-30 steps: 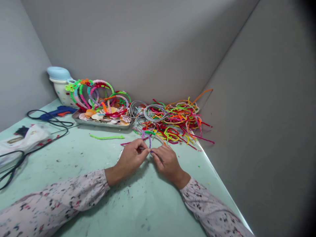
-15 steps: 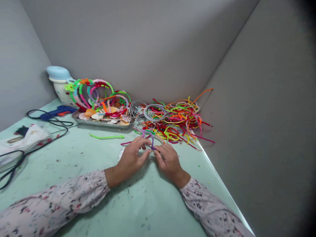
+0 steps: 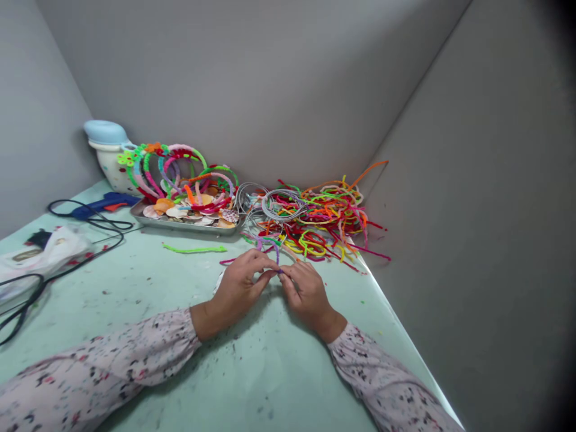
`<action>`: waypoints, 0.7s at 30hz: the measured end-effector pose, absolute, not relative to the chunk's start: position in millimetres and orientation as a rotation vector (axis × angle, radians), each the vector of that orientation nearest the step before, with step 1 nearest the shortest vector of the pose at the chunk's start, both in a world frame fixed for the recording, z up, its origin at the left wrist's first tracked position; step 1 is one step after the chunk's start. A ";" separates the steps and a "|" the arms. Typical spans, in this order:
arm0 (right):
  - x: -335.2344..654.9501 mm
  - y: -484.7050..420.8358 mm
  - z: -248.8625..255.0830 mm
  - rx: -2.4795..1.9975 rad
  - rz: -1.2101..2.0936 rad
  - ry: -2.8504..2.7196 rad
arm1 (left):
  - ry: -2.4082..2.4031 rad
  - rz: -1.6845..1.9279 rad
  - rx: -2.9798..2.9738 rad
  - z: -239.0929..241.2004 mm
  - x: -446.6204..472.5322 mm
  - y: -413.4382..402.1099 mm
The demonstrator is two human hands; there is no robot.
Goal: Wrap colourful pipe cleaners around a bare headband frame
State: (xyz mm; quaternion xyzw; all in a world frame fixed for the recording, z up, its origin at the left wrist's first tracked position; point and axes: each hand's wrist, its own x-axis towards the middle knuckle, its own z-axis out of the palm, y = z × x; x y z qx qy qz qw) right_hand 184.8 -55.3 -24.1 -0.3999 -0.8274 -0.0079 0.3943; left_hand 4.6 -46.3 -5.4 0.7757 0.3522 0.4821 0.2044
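My left hand and my right hand meet fingertip to fingertip on the pale green table. Both pinch a purple pipe cleaner that curls up between them. Just behind the hands lies a heap of coloured pipe cleaners with grey wire coils on it. A loose green pipe cleaner lies to the left of my left hand.
A metal tray holds shells and wrapped headbands. A white jar with a blue lid stands at the back left. A blue glue gun, black cords and a plastic bag lie at left. Grey walls enclose the table.
My hands have crept slightly away from me toward the heap, and the fingers have worked the purple pipe cleaner, which now curls higher between them.
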 end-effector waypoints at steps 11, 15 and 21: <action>184.5 -55.3 -21.8 -1.007 -0.039 -2.110 | 1.025 1.330 2.210 -4.7 4.0 -45.6; 185.0 -54.9 -22.7 -0.990 -0.028 -2.115 | 1.013 1.364 2.240 -6.5 3.8 -44.4; 185.8 -54.2 -24.8 -1.008 -0.056 -2.125 | 1.021 1.351 2.277 -8.7 3.5 -42.5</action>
